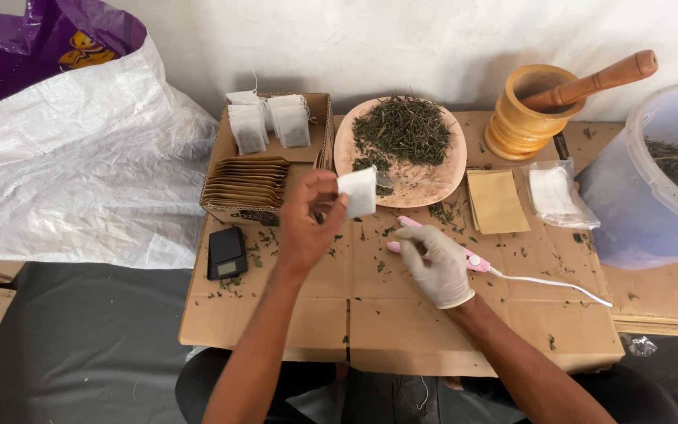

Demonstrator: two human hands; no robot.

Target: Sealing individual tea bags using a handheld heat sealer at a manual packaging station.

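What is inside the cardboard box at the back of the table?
The cardboard box holds upright white tea bags and a row of brown paper envelopes. The box bottom beneath them is mostly covered.

I hold a small white tea bag (357,191) up in my left hand (305,224), and my gloved right hand (435,265) rests on the pink sealer (441,243) lying on the cardboard.

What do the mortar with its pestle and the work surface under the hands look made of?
The mortar and pestle look like turned wood, smooth and honey-brown with ridged rings. The work surface looks like flattened brown cardboard, matte, with fold seams and scattered leaf bits.
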